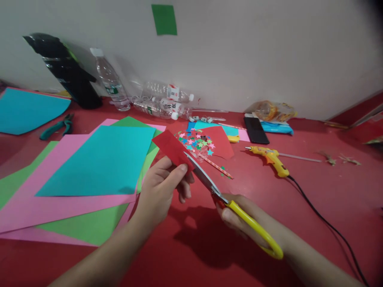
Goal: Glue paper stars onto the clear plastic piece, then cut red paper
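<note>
My left hand (161, 185) pinches a small red paper piece (169, 146) between thumb and fingers, holding it above the table. In my right hand (239, 213) is a pair of scissors (254, 227) with yellow handles, the fingers closed about them. Its blades reach up and left to the paper's lower right part, the tip lying over the red surface near my left thumb. How far the blades are apart is hard to make out. Behind the paper lies a cluster of colourful paper stars (196, 141), with a striped straw (217, 166) beside it.
Coloured sheets (98, 167) are stacked at left, near green-handled pliers (58, 127). Along the wall are a black bottle (68, 75), an upright water bottle (110, 81) and several lying bottles (163, 101). A yellow glue gun (272, 159) with a trailing cord and a phone (256, 130) lie right.
</note>
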Available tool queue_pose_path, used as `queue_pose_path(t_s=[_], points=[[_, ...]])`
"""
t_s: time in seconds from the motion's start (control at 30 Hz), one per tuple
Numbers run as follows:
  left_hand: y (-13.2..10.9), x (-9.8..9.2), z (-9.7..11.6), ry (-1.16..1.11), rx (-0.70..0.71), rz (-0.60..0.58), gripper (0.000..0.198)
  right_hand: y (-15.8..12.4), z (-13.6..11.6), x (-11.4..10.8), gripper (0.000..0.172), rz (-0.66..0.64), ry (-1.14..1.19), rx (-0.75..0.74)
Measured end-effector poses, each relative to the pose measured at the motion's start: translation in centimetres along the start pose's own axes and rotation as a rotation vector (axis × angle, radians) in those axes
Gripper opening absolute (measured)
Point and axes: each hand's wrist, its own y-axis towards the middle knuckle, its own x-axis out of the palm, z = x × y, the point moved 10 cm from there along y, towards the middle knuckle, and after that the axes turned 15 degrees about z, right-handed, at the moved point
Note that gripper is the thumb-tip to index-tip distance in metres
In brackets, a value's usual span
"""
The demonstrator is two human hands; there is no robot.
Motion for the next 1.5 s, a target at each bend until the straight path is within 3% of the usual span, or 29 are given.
queue_pose_path(t_s=[0.83,1.0,1.27,1.5], points=[[0.1,-0.1,0.2,0.04,-0.009,0.026,0.009,0.2,-0.3,0.0,0.053,0.027,-0.03,0.025],[0.3,-0.9,0.8,0.037,0.0,0.091,0.014,0.4,0.3,-0.2,0.051,0.021,-0.058,0.013],[0.4,-1.1,0.3,-0.077,-0.096,0.138,0.009,0.1,-0.1,0.4,0.048,-0.023,0.02,-0.013],[0.2,-0.5,-0.4,-0.082,-0.168,0.09,0.007,0.0,-0.1,0.1,0.045,-0.028,-0.016,-0.061]])
